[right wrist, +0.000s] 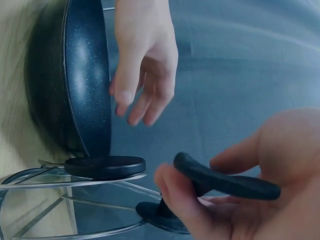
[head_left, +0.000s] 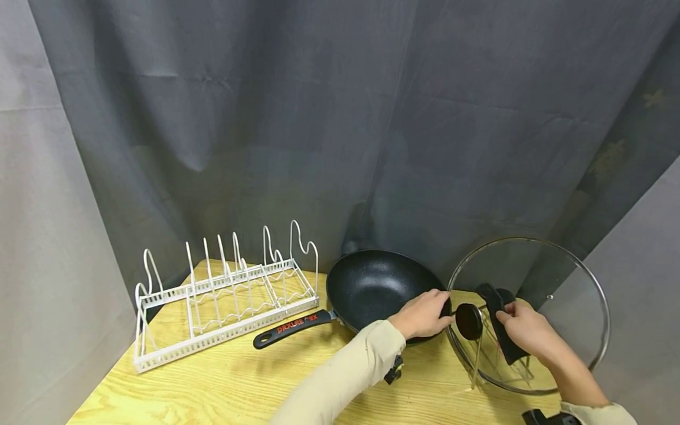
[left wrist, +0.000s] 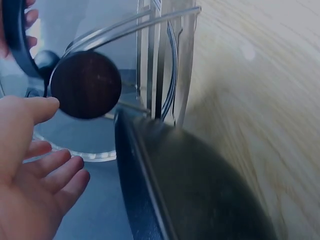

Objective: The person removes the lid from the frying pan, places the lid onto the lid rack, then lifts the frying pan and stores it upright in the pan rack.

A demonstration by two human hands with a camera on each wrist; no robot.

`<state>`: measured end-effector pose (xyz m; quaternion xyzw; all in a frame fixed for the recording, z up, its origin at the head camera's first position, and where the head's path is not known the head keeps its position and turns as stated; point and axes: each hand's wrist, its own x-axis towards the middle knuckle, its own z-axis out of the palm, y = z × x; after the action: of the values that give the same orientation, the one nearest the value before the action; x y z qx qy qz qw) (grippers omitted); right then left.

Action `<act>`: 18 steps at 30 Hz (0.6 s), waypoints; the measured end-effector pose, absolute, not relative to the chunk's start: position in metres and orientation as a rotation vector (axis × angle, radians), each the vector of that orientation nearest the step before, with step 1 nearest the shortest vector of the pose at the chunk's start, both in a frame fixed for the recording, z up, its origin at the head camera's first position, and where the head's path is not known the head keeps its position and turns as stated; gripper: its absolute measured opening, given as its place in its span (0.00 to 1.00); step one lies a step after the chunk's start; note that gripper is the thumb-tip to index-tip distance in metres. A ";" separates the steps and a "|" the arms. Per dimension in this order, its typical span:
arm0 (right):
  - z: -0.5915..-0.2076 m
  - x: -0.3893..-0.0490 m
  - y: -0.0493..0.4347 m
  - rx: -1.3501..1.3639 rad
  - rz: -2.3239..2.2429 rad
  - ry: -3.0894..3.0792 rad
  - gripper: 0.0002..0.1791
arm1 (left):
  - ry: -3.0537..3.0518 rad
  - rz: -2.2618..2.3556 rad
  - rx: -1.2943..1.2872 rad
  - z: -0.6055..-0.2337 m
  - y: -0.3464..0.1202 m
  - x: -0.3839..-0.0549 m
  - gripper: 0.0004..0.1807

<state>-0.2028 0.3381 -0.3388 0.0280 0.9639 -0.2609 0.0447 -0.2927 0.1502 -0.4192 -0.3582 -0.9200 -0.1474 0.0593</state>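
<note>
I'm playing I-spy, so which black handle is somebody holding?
The glass lid's handle: the right hand grips it, while nobody holds the pan's red-lettered handle.

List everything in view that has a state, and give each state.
left hand, fingers relaxed, holding nothing
right hand, gripping the lid handle
black wok, open side up, uncovered
glass lid, on edge, off the black wok
metal wire stand, upright
white wire rack, upright, holding no cookware
gray curtain, hanging

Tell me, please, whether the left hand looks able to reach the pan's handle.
Probably yes: the left hand seems empty near the pan, and nothing covers the handle, which sticks out beside the white rack.
</note>
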 end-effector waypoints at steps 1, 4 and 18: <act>-0.338 -0.203 0.338 0.093 -0.779 2.950 0.32 | -2.793 -0.448 -1.080 -0.418 0.146 -0.293 0.29; -0.336 -0.203 0.337 0.106 -0.760 2.954 0.38 | -2.814 -0.460 -1.072 -0.416 0.134 -0.295 0.29; -0.328 -0.190 0.323 -0.039 -0.666 3.169 0.35 | -2.884 -0.317 -1.035 -0.398 0.073 -0.291 0.28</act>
<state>-0.1898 0.3228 -0.3277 -0.0119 0.9774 -0.2056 -0.0483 -0.2915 0.0729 -0.3981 -0.3358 -0.9358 -0.1030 0.0307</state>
